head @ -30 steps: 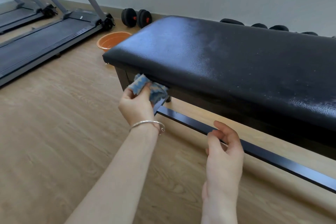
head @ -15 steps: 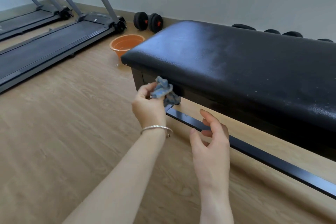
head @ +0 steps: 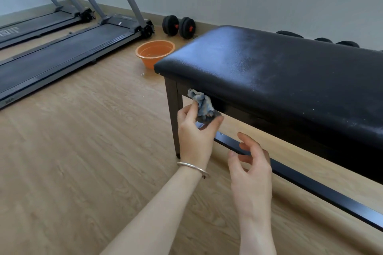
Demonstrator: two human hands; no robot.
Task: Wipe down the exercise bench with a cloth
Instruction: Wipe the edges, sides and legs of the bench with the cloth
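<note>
The exercise bench (head: 279, 72) has a black padded top with pale dusty streaks, dark legs and a low black crossbar (head: 306, 184). My left hand (head: 193, 136), with a silver bangle on its wrist, pinches a crumpled blue-grey cloth (head: 202, 104) just under the front edge of the pad, beside the near left leg. My right hand (head: 250, 170) hovers in front of the crossbar with its fingers loosely spread and holds nothing.
An orange basin (head: 154, 53) stands on the wooden floor past the bench's left end. Two treadmills (head: 62, 54) lie at the left. Black dumbbells (head: 179, 26) rest against the wall, with more weights behind the bench.
My left hand has turned and bunched the cloth up in its fingers, away from the bench edge. My right hand has moved left, closer to the left hand. The view has shifted left.
</note>
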